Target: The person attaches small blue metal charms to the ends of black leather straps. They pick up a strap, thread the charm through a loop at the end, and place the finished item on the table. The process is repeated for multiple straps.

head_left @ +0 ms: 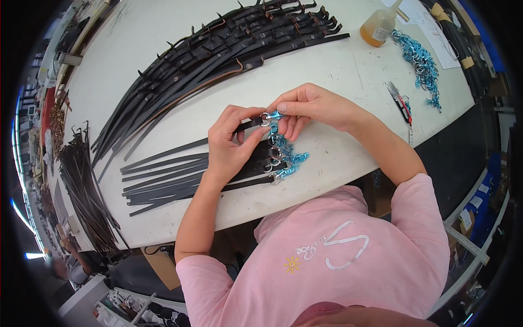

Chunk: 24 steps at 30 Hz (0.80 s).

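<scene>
My left hand is closed on a black strap near its end, between thumb and fingers. A metal ring joins that end to a snap hook in blue wrapping, which my right hand pinches between thumb and fingertips. Beneath my left hand, several flat black straps lie side by side on the white table. Their right ends carry metal rings and more blue-wrapped hooks. My left hand and wrist hide part of these straps.
A large bundle of black straps with loops spreads across the far side. At the far right are a bottle of amber liquid, a pile of blue-wrapped hooks and a red-handled tool. Thin dark straps hang over the left edge.
</scene>
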Tool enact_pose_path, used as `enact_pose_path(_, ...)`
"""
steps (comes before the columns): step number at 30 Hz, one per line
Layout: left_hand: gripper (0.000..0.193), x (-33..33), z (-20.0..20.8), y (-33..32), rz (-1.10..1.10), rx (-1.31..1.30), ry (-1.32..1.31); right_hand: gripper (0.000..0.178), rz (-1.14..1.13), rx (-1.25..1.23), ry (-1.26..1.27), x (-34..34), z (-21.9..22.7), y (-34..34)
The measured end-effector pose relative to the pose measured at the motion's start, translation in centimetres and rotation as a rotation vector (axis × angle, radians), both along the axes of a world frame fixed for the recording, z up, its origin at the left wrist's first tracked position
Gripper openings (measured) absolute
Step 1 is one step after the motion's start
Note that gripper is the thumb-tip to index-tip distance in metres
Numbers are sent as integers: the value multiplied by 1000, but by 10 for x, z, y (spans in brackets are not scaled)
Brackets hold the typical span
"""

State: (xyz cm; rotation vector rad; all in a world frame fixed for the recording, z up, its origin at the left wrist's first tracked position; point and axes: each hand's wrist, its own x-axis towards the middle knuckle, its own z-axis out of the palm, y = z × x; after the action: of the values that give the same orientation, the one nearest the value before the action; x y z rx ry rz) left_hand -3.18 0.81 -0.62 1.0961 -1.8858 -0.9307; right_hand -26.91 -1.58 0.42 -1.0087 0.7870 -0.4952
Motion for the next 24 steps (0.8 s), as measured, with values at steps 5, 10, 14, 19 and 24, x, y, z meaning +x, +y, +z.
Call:
enact_pose_path(5,35,-2,4,5,-25,-73,14,28,67,-107,26,0,-2,0)
enact_pose_path(10,36,-9,11,19,-67,-172,-71,23,151,-281,73,5,1,8)
enact_pose_path(14,36,-10,16,24,-65,-186,-98,21,157,-244,25,11,4,12)
enact_pose_path(19,37,-14,8,25,-34,-194,-136,13,159,-103,89,12,5,11)
enact_pose_path(24,49,-6,14,14,6,-236,-171,18,122,-161,58,4,-2,1)
